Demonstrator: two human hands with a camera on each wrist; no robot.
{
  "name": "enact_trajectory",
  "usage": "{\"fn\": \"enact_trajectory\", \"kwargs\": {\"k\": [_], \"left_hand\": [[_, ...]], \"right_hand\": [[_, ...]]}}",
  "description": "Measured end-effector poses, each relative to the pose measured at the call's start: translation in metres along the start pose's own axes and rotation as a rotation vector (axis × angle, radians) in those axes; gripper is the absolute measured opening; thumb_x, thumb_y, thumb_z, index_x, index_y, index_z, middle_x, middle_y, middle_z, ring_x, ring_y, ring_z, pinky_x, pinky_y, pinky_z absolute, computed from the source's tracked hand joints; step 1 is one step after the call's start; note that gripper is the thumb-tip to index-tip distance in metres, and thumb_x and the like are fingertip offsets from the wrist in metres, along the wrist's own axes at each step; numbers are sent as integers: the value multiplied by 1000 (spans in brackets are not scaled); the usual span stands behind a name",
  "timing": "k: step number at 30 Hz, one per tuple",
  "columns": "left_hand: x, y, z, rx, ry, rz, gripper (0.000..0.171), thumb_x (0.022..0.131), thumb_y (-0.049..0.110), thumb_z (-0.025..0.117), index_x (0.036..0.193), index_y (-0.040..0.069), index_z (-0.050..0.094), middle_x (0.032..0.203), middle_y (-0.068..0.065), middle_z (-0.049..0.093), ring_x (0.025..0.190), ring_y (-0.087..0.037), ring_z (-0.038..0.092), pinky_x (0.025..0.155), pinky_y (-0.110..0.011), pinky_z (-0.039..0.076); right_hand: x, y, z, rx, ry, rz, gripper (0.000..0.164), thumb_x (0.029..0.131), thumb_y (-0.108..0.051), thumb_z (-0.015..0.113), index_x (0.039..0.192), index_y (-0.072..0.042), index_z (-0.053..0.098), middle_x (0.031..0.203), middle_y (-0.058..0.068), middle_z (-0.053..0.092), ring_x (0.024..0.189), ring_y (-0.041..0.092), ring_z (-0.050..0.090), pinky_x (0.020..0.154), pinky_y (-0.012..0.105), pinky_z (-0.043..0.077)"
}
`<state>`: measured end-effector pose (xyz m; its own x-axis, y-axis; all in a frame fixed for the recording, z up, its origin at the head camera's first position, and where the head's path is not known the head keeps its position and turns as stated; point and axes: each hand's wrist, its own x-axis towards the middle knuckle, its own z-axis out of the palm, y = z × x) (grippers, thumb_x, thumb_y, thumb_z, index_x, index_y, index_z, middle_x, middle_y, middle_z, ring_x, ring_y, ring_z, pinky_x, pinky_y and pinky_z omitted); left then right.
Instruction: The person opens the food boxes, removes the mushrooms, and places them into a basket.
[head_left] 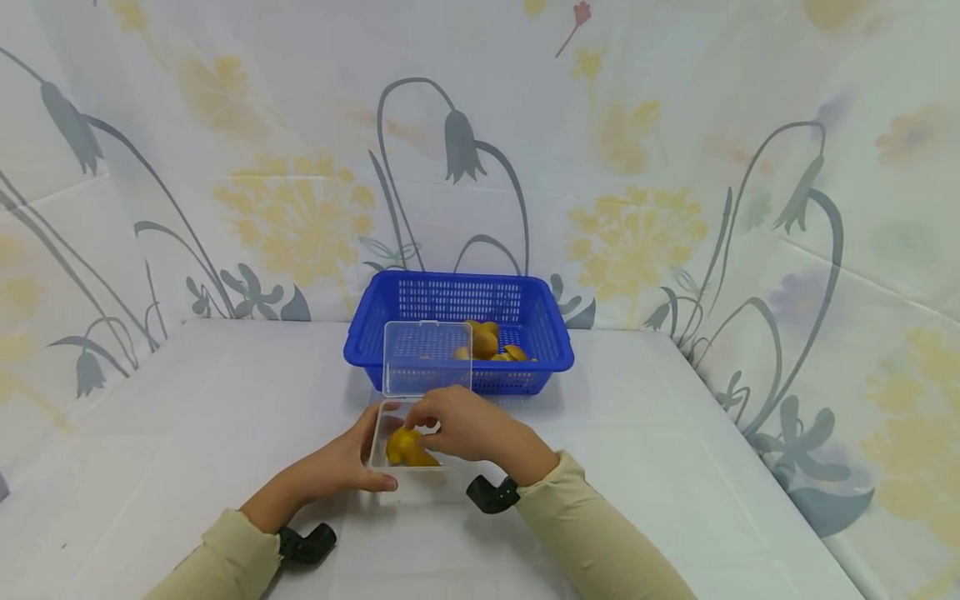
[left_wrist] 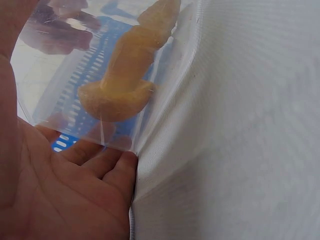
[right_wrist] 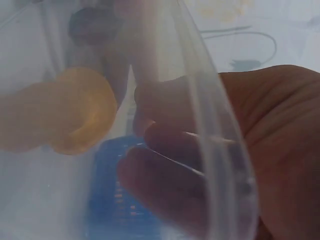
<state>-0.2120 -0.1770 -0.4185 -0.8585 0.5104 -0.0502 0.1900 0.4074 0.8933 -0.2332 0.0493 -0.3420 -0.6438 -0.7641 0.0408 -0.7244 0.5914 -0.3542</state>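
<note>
A clear plastic box [head_left: 377, 435] stands on the table with its hinged lid [head_left: 427, 379] raised at the back. My left hand [head_left: 341, 458] grips the box's left end, thumb at the front corner and fingers round the far side. Inside lies a yellow-brown mushroom [head_left: 405, 447], its rounded cap to the left and its thick stem to the right. My right hand [head_left: 465, 425] reaches over the rim into the box, fingers bent loosely above the mushroom [right_wrist: 82, 112]. Through the clear wall, the right fingers [right_wrist: 165, 185] show a gap from the mushroom and hold nothing.
Behind the box stands a blue perforated basket [head_left: 558, 362] holding several brown mushrooms [head_left: 483, 342]. The raised lid overlaps its front in the head view. A white cloth [head_left: 675, 467] covers the table, and a flowered curtain [head_left: 637, 125] hangs behind and at the sides.
</note>
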Motion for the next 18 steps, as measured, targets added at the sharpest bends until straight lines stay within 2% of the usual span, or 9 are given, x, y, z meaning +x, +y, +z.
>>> {"fn": "enact_trajectory", "kwargs": {"k": [8, 13, 18], "left_hand": [[0, 1, 1, 4, 0, -22, 105, 77, 33, 81, 152, 20, 9, 157, -14, 26, 147, -38, 20, 115, -63, 20], [1, -1, 0, 15, 2, -17, 105, 77, 34, 81, 152, 17, 9, 156, -14, 29, 146, -38, 23, 115, -62, 22], [0, -1, 0, 17, 6, -20, 105, 76, 34, 81, 152, 18, 10, 157, -15, 25, 146, -39, 21, 115, -62, 22]], "right_hand": [[2, -1, 7, 44, -37, 1, 20, 90, -17, 68, 110, -17, 72, 104, -4, 69, 96, 12, 65, 83, 16, 53], [5, -2, 8, 21, -48, 1, 20, 90, -19, 69, 109, -16, 72, 102, -4, 70, 94, 10, 65, 82, 16, 53], [7, -4, 10, 3, -69, 17, 22, 88, -20, 71, 109, -15, 73, 100, -3, 70, 91, 10, 64, 81, 16, 53]]}}
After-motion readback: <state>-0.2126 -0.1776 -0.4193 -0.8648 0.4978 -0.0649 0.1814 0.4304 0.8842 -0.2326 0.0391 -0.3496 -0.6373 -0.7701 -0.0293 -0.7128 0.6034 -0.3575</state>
